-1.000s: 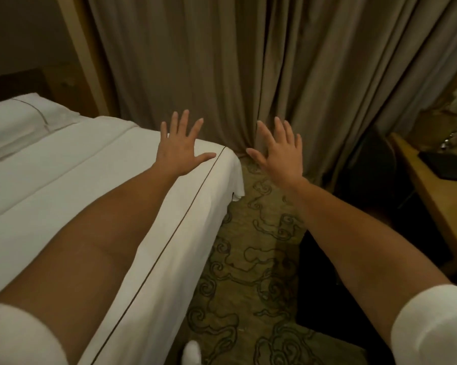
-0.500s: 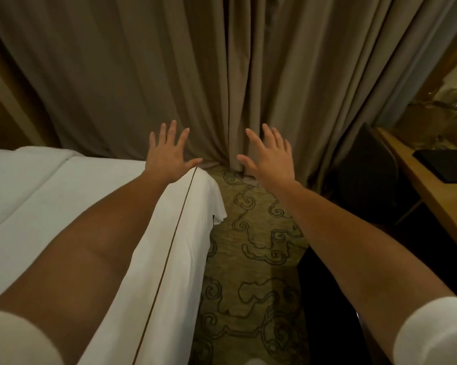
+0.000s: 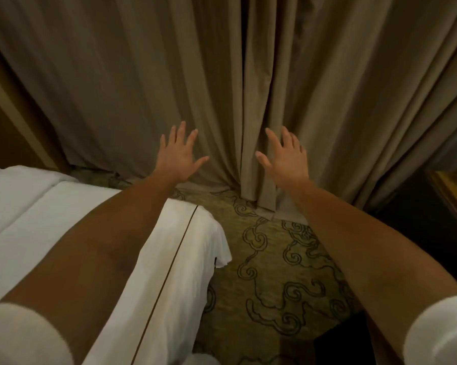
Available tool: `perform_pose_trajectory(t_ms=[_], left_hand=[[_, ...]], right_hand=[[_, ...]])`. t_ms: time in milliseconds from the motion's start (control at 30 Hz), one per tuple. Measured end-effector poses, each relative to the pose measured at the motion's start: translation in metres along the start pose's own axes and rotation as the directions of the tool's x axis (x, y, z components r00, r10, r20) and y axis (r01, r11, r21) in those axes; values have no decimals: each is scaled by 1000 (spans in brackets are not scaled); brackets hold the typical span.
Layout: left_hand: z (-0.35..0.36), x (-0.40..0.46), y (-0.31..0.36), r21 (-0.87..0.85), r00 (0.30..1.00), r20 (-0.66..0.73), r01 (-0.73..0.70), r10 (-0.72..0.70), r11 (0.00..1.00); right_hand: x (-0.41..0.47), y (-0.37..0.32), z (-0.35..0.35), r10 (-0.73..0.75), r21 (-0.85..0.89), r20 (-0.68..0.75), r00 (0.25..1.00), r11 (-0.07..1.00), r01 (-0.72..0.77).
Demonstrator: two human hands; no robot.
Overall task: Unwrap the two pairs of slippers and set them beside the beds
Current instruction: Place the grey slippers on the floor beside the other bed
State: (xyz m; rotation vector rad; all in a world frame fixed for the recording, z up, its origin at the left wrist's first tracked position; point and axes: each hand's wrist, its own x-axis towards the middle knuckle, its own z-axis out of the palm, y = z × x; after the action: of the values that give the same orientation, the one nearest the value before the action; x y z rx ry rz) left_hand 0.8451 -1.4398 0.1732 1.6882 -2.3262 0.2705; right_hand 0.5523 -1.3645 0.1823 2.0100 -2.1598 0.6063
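Both arms stretch forward over the foot of a bed. My left hand is spread flat in the air past the bed's corner, holding nothing. My right hand is spread the same way, level with it, in front of the curtain seam. The bed has a white cover with a thin dark piping line and fills the lower left. A small white shape shows at the bottom edge beside the bed; I cannot tell what it is. No wrapped slippers can be made out.
Heavy beige curtains hang across the whole back down to the floor. A green carpet with dark swirl patterns runs between the bed and dark furniture at the right. A wooden surface edge shows at far right.
The view has swung right and toward the curtains; the bed has slid to the lower left and the desk has mostly left the frame. Both hands stay spread and empty.
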Motion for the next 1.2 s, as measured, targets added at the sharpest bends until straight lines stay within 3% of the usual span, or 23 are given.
perform_pose_trajectory(t_ms=[233,467,733,933,1200], left_hand=[[70,135,-17,-58,998,21,57,-56,997],[166,263,-80,-13,981,106,166,-164,986],[195,391,-159,-3,949,82,304,-303,953],[231,425,-216,56,886,91,452,-455,890],[269,457,-267,125,708,85,691,-701,712]], right_hand=[[136,23,63,-66,5,19,998,998,66],[288,39,159,-129,15,82,988,992,128],[477,5,217,-296,122,163,941,953,278],[566,-46,289,-506,246,271,819,859,449],[675,-108,382,-707,346,276,651,705,619]])
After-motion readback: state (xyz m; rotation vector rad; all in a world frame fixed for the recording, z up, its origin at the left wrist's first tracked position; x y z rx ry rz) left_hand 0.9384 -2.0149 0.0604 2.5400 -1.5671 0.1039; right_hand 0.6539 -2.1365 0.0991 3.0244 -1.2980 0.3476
